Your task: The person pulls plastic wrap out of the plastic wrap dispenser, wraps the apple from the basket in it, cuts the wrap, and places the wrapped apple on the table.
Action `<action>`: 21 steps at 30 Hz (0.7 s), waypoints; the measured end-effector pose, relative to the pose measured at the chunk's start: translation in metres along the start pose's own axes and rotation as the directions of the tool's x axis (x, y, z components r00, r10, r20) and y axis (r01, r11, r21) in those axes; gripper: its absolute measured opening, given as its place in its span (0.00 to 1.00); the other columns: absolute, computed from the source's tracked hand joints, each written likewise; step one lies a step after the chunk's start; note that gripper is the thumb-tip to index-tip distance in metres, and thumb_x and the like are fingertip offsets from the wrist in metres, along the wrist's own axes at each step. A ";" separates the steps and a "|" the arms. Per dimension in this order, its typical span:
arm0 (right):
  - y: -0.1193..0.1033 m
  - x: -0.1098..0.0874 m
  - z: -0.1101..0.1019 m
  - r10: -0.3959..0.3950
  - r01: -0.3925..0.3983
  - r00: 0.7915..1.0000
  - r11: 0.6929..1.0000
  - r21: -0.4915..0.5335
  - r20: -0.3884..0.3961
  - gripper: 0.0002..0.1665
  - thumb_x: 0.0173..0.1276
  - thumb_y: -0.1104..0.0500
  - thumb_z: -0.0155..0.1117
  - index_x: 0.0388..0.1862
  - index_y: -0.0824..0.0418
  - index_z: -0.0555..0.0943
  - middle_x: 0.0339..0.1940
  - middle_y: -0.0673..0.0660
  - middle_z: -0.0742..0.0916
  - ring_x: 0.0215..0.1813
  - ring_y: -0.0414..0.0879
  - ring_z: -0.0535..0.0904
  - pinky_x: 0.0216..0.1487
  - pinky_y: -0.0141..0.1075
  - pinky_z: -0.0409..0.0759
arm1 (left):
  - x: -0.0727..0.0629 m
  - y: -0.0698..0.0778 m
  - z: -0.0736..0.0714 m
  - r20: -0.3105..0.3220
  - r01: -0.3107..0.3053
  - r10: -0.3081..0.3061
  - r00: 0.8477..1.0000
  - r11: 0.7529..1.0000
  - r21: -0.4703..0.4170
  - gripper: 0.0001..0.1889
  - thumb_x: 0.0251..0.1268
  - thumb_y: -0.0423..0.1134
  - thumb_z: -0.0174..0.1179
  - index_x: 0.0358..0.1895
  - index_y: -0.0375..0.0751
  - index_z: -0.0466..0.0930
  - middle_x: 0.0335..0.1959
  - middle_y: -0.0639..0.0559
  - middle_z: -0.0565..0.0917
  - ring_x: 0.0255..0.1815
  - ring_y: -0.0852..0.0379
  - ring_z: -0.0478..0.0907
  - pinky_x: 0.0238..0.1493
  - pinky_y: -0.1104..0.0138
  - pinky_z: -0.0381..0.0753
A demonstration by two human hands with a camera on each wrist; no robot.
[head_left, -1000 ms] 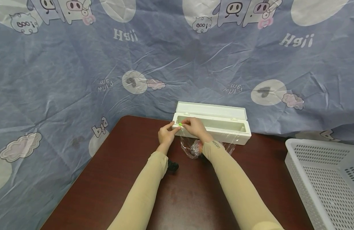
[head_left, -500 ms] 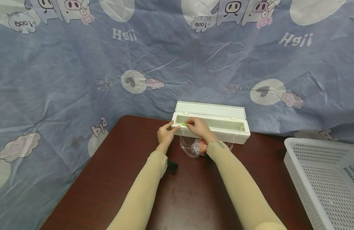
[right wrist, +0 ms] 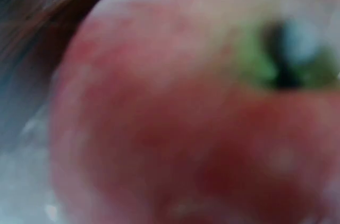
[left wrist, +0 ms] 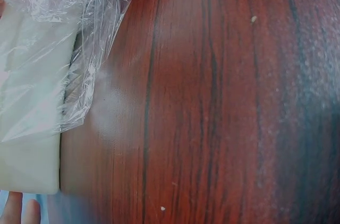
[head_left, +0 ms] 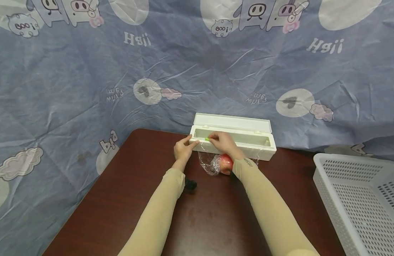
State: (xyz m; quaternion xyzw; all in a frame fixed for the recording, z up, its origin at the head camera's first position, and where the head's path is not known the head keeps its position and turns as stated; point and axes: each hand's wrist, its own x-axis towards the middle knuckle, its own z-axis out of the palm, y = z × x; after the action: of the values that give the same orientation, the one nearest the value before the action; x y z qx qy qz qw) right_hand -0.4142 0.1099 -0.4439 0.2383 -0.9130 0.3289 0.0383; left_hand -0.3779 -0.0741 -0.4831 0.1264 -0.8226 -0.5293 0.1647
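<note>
A long white cling film dispenser (head_left: pixel 262 153) stands at the back of the table, its lid raised. My left hand (head_left: pixel 183 149) grips its left end, thumb over the front edge. In the left wrist view, fingertips (left wrist: pixel 32 212) show beyond the box end. My right hand (head_left: pixel 225 143) pinches a small green slide cutter (head_left: pixel 207 139) on the front rim, left of the middle. Clear cling film (head_left: pixel 204 163) hangs from the front over the table. A red apple (head_left: pixel 226 164) lies against the bunched film, below my right wrist, and fills the right wrist view.
A white perforated plastic basket (head_left: pixel 331 199) stands at the right edge. The dark red wooden table (head_left: pixel 129 192) meets a patterned blue-grey cloth (head_left: pixel 72 106) behind and on the left. A black wrist camera (head_left: pixel 190 184) sits under the left sleeve.
My right hand has slid the green cutter a short way to the right along the rim. More of the apple shows now. The left hand keeps its grip on the box end.
</note>
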 end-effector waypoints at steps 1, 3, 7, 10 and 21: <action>0.001 -0.001 -0.001 0.001 -0.001 1.000 1.000 0.003 -0.003 0.11 0.67 0.58 0.60 0.44 0.61 0.84 0.41 0.57 0.86 0.45 0.50 0.81 0.49 0.43 0.76 | 0.000 0.000 0.000 -0.001 0.002 -0.002 1.000 1.000 0.000 0.26 0.46 0.55 0.72 0.53 0.57 0.82 0.51 0.53 0.82 0.51 0.50 0.77 0.49 0.59 0.76; 0.003 -0.002 -0.002 0.000 0.000 1.000 1.000 0.004 -0.008 0.11 0.67 0.58 0.60 0.43 0.61 0.84 0.40 0.57 0.86 0.44 0.50 0.81 0.48 0.43 0.76 | 0.000 0.000 0.001 -0.001 0.004 -0.004 1.000 1.000 -0.008 0.26 0.46 0.54 0.72 0.53 0.56 0.82 0.51 0.53 0.82 0.51 0.50 0.77 0.49 0.58 0.76; 0.005 -0.005 -0.005 -0.013 0.014 1.000 1.000 0.027 -0.021 0.10 0.67 0.59 0.61 0.42 0.63 0.84 0.40 0.58 0.86 0.44 0.51 0.81 0.49 0.43 0.76 | -0.001 0.001 0.002 -0.002 0.005 -0.005 1.000 1.000 -0.019 0.26 0.46 0.54 0.72 0.53 0.55 0.82 0.52 0.53 0.82 0.51 0.50 0.77 0.49 0.58 0.76; 0.006 -0.008 -0.007 -0.011 0.012 1.000 0.999 0.042 -0.029 0.10 0.66 0.60 0.61 0.43 0.64 0.84 0.41 0.59 0.86 0.45 0.52 0.81 0.49 0.43 0.76 | -0.001 0.001 0.001 0.001 0.005 -0.005 1.000 1.000 -0.023 0.27 0.45 0.54 0.72 0.53 0.55 0.82 0.53 0.54 0.81 0.53 0.50 0.76 0.49 0.58 0.76; 0.015 -0.015 -0.011 -0.015 0.019 0.999 0.997 0.076 -0.049 0.11 0.67 0.61 0.60 0.43 0.65 0.83 0.41 0.60 0.86 0.44 0.53 0.81 0.49 0.44 0.76 | -0.001 0.000 0.000 -0.001 0.000 0.000 1.000 1.000 -0.017 0.26 0.45 0.54 0.72 0.53 0.56 0.82 0.45 0.53 0.84 0.44 0.52 0.78 0.42 0.59 0.77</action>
State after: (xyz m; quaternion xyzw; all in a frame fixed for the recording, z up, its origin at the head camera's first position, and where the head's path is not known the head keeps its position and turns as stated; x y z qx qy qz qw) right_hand -0.4093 0.1330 -0.4473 0.2392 -0.8966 0.3688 0.0540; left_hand -0.3774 -0.0736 -0.4835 0.1253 -0.8180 -0.5362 0.1663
